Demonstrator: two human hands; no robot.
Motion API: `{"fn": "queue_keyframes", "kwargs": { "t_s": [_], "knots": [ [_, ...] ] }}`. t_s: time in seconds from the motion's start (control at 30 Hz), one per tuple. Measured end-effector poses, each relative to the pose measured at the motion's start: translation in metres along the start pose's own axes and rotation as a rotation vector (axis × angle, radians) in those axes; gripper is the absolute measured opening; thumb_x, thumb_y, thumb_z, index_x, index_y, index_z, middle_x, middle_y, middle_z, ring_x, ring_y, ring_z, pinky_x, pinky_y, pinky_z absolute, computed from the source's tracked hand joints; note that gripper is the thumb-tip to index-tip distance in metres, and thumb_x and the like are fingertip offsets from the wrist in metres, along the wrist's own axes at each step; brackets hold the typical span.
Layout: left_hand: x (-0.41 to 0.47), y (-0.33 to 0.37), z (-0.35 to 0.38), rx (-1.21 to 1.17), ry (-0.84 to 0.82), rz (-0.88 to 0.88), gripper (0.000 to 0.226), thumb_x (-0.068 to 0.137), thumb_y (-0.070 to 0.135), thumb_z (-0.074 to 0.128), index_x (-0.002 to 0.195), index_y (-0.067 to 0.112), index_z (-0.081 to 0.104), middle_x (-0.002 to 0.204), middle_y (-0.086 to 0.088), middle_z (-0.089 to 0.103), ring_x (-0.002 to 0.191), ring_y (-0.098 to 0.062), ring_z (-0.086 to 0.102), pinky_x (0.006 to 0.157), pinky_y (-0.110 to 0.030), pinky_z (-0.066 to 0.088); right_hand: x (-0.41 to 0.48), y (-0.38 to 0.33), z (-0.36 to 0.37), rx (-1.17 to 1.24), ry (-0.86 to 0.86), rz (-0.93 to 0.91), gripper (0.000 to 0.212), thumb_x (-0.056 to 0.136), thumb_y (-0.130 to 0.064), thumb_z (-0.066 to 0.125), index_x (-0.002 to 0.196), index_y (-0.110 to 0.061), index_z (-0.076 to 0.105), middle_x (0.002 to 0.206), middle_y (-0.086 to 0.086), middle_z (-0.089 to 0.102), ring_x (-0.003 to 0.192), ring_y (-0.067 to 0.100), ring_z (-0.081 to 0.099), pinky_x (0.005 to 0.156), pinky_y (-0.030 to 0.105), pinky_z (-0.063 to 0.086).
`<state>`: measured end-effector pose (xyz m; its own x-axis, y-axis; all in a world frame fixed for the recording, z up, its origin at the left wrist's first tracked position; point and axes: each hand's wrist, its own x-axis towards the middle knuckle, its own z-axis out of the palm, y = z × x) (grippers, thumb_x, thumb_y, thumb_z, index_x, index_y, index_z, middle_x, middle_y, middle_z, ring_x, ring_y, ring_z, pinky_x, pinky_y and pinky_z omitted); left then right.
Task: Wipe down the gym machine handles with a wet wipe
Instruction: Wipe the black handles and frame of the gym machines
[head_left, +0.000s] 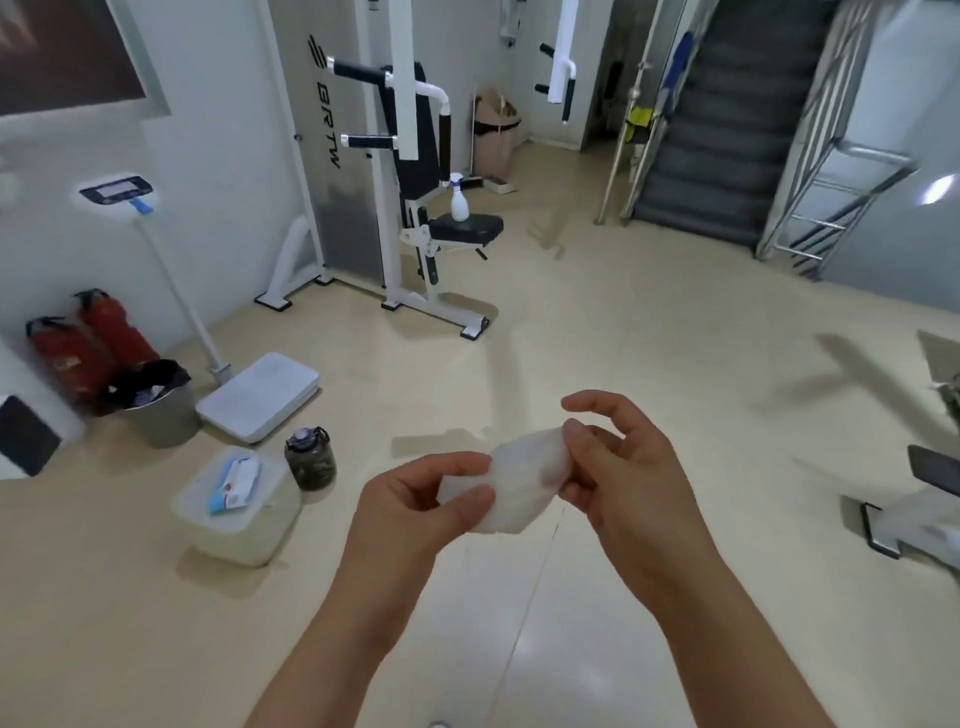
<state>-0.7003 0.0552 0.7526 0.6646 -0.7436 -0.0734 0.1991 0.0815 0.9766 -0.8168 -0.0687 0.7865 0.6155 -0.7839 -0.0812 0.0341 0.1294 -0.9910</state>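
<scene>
A white wet wipe is stretched between both my hands in the lower middle of the view. My left hand pinches its left edge with thumb and fingers. My right hand grips its right edge. Far off at the back left stands the white gym machine with black padded handles and a lower handle. It is well beyond arm's reach.
A spray bottle stands on the machine's black seat. On the floor at left: a clear box with a wipes pack, a dark bottle, a scale, a bin, fire extinguishers. Stairs at back right.
</scene>
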Motion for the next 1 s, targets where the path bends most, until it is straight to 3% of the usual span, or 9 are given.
{"fn": "queue_keyframes", "kwargs": {
  "t_s": [0.13, 0.23, 0.33, 0.43, 0.57, 0.67, 0.8, 0.9, 1.0],
  "knots": [
    [0.096, 0.021, 0.021, 0.335, -0.037, 0.047, 0.031, 0.071, 0.004, 0.079, 0.08, 0.033, 0.076, 0.085, 0.009, 0.075, 0.081, -0.01, 0.07, 0.068, -0.016, 0.053, 0.09, -0.027, -0.02, -0.141, 0.014, -0.047, 0.009, 0.09, -0.019, 0.062, 0.094, -0.027, 0.064, 0.084, 0.012, 0.066, 0.07, 0.02, 0.057, 0.073, 0.036, 0.049],
    [0.16, 0.032, 0.05, 0.599, -0.022, 0.213, 0.031, 0.07, 0.011, 0.08, 0.068, 0.04, 0.069, 0.078, 0.022, 0.067, 0.074, 0.001, 0.062, 0.064, -0.006, 0.044, 0.146, -0.043, -0.047, -0.271, -0.077, -0.046, 0.028, 0.076, -0.017, 0.076, 0.094, -0.033, 0.063, 0.095, 0.001, 0.062, 0.069, 0.014, 0.061, 0.066, 0.026, 0.049],
    [0.228, 0.029, 0.08, 0.768, -0.018, 0.365, 0.023, 0.07, 0.026, 0.079, 0.059, 0.039, 0.063, 0.077, 0.017, 0.062, 0.075, -0.002, 0.056, 0.063, -0.008, 0.039, 0.212, -0.047, -0.076, -0.604, -0.161, -0.086, 0.031, 0.072, -0.015, 0.078, 0.089, -0.038, 0.066, 0.093, -0.008, 0.057, 0.063, 0.006, 0.055, 0.062, 0.023, 0.05],
    [0.301, 0.018, 0.108, 0.672, -0.105, 0.321, 0.024, 0.075, 0.034, 0.077, 0.057, 0.026, 0.063, 0.072, 0.01, 0.06, 0.068, -0.006, 0.056, 0.062, -0.01, 0.04, 0.29, -0.041, -0.111, -0.756, -0.172, -0.13, 0.012, 0.078, -0.022, 0.072, 0.076, -0.034, 0.07, 0.092, -0.012, 0.062, 0.072, 0.004, 0.059, 0.067, 0.028, 0.052],
    [0.397, 0.009, 0.158, 0.333, -0.059, 0.195, 0.035, 0.074, 0.029, 0.069, 0.05, 0.013, 0.05, 0.07, 0.005, 0.059, 0.06, -0.01, 0.05, 0.057, -0.015, 0.038, 0.404, -0.046, -0.158, -0.628, -0.27, -0.106, 0.012, 0.082, -0.028, 0.072, 0.071, -0.029, 0.071, 0.099, -0.018, 0.06, 0.071, -0.007, 0.055, 0.069, 0.018, 0.041],
    [0.457, 0.012, 0.192, 0.201, -0.011, 0.138, 0.036, 0.071, 0.026, 0.078, 0.045, 0.016, 0.054, 0.065, 0.003, 0.062, 0.059, -0.009, 0.052, 0.057, -0.015, 0.041, 0.485, -0.058, -0.18, -0.407, -0.32, -0.052, 0.008, 0.085, -0.025, 0.07, 0.078, -0.022, 0.072, 0.107, -0.015, 0.066, 0.081, 0.001, 0.059, 0.071, 0.02, 0.041],
    [0.53, 0.024, 0.206, 0.105, 0.009, 0.074, 0.032, 0.061, 0.027, 0.078, 0.056, 0.014, 0.048, 0.057, -0.002, 0.046, 0.054, -0.014, 0.043, 0.054, -0.016, 0.038, 0.574, -0.079, -0.172, -0.004, -0.453, 0.15, 0.014, 0.083, -0.022, 0.063, 0.075, -0.01, 0.063, 0.071, 0.001, 0.064, 0.054, 0.008, 0.047, 0.045, 0.017, 0.034],
    [0.582, 0.033, 0.206, 0.148, 0.0, 0.035, 0.013, 0.071, 0.014, 0.076, 0.08, 0.014, 0.068, 0.062, -0.004, 0.061, 0.057, -0.014, 0.054, 0.058, -0.016, 0.044, 0.635, -0.082, -0.154, 0.181, -0.437, 0.253, 0.014, 0.077, -0.023, 0.062, 0.073, -0.011, 0.056, 0.058, 0.0, 0.052, 0.044, 0.007, 0.043, 0.037, 0.015, 0.035],
    [0.638, 0.035, 0.199, 0.321, 0.159, 0.087, 0.005, 0.086, 0.008, 0.067, 0.082, 0.008, 0.072, 0.054, 0.006, 0.062, 0.05, -0.004, 0.053, 0.054, -0.011, 0.041, 0.698, -0.07, -0.132, 0.318, -0.366, 0.33, 0.01, 0.085, -0.016, 0.062, 0.081, -0.007, 0.059, 0.067, 0.007, 0.058, 0.054, 0.011, 0.057, 0.046, 0.018, 0.051]
  ]
}}
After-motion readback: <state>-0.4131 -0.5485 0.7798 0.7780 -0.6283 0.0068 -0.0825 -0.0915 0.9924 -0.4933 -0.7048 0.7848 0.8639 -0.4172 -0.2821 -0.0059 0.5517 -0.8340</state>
